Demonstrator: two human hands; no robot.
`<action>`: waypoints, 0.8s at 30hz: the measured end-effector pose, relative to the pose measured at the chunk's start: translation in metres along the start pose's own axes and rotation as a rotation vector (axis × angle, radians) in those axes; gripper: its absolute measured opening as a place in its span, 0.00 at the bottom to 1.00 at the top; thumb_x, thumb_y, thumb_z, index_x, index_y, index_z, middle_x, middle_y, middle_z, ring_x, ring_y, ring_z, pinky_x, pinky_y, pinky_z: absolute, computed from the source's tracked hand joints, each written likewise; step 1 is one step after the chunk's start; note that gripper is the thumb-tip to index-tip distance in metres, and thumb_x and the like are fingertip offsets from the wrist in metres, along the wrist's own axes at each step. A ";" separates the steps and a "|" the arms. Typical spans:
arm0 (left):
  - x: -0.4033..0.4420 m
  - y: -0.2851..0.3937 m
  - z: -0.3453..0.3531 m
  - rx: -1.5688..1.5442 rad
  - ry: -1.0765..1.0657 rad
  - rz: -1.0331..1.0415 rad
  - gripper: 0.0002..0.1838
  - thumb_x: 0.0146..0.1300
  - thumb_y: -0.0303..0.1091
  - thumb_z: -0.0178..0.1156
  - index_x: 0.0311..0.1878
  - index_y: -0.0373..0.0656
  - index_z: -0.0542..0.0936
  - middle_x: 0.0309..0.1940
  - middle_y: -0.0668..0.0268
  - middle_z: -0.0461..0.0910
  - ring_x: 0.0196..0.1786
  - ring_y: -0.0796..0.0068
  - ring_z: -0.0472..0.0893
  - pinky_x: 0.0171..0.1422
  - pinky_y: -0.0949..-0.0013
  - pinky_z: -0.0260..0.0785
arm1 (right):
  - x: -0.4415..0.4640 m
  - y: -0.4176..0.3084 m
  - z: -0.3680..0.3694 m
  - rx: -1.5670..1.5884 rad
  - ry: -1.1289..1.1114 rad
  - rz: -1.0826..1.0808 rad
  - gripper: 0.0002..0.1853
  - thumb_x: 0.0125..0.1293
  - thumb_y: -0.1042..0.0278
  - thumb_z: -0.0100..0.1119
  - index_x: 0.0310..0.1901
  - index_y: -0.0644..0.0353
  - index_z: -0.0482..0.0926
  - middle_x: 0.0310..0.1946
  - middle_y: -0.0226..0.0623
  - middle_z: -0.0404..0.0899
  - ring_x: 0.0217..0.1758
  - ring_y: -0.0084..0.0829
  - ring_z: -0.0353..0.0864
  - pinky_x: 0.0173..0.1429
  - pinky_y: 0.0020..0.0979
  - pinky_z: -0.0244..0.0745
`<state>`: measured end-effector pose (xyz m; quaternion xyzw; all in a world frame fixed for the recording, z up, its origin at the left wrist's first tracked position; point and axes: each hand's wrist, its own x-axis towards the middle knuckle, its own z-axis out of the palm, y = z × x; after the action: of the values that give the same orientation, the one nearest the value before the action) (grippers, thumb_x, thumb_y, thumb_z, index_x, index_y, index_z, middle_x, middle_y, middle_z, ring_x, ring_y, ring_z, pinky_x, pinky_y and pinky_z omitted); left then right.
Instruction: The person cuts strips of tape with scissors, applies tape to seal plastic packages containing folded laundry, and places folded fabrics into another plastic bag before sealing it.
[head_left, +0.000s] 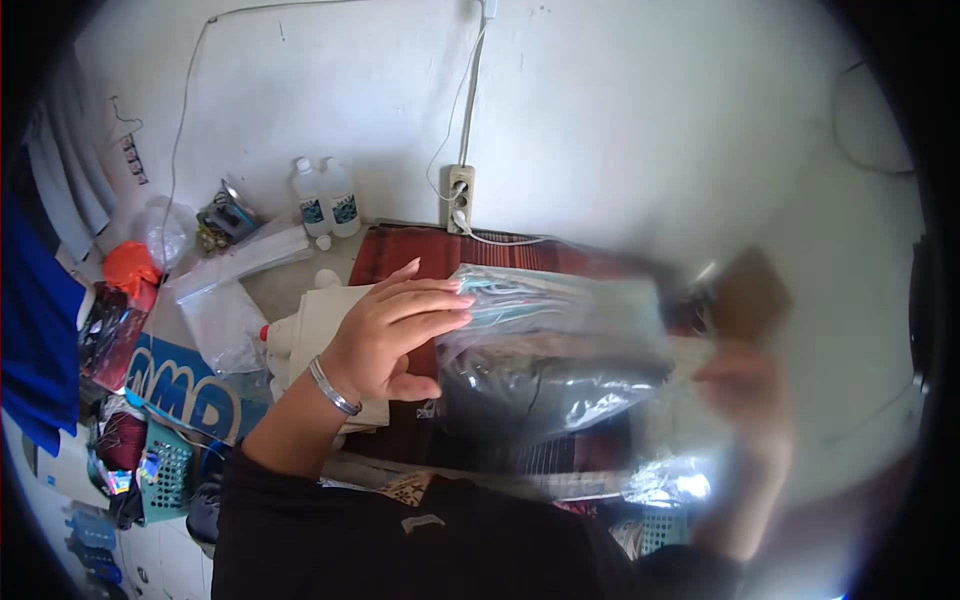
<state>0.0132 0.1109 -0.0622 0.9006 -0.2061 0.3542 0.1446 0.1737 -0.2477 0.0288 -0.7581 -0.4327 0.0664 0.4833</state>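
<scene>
A clear plastic bag with dark contents in its lower part and light blue and white pieces near its top is in front of me, over a dark red striped cloth. My left hand, with a silver bracelet at the wrist, is at the bag's left edge, fingers stretched out and thumb apart. To the right of the bag, my right hand is smeared by motion. A blurred brown object shows just above it; whether the hand holds it is unclear.
Two white bottles stand by the wall, left of a power strip. Plastic sleeves, an orange bag and a green basket are at the left. Crinkled clear plastic lies at the lower right.
</scene>
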 end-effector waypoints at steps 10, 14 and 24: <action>-0.005 -0.022 -0.002 -0.211 -0.021 0.044 0.40 0.60 0.70 0.48 0.60 0.44 0.76 0.60 0.61 0.75 0.67 0.61 0.70 0.75 0.44 0.49 | 0.058 -0.040 0.110 0.489 -0.342 0.190 0.24 0.65 0.70 0.57 0.63 0.59 0.69 0.26 0.34 0.78 0.25 0.18 0.72 0.29 0.19 0.68; -0.003 -0.036 -0.008 -0.222 0.027 0.031 0.40 0.61 0.70 0.45 0.61 0.45 0.76 0.62 0.63 0.74 0.69 0.61 0.67 0.75 0.44 0.46 | 0.042 -0.034 0.146 1.235 -0.411 0.337 0.36 0.69 0.64 0.47 0.76 0.46 0.44 0.23 0.40 0.74 0.18 0.24 0.67 0.19 0.25 0.65; 0.005 -0.050 0.004 -0.187 -0.010 0.069 0.38 0.65 0.68 0.39 0.60 0.46 0.77 0.62 0.66 0.74 0.70 0.63 0.66 0.76 0.46 0.44 | 0.039 -0.030 0.192 1.556 -0.370 0.360 0.37 0.71 0.63 0.40 0.75 0.35 0.36 0.32 0.58 0.78 0.13 0.34 0.69 0.18 0.30 0.72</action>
<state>0.0424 0.1513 -0.0673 0.8773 -0.2701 0.3336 0.2146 0.0802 -0.0853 -0.0360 -0.2405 -0.2072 0.5483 0.7737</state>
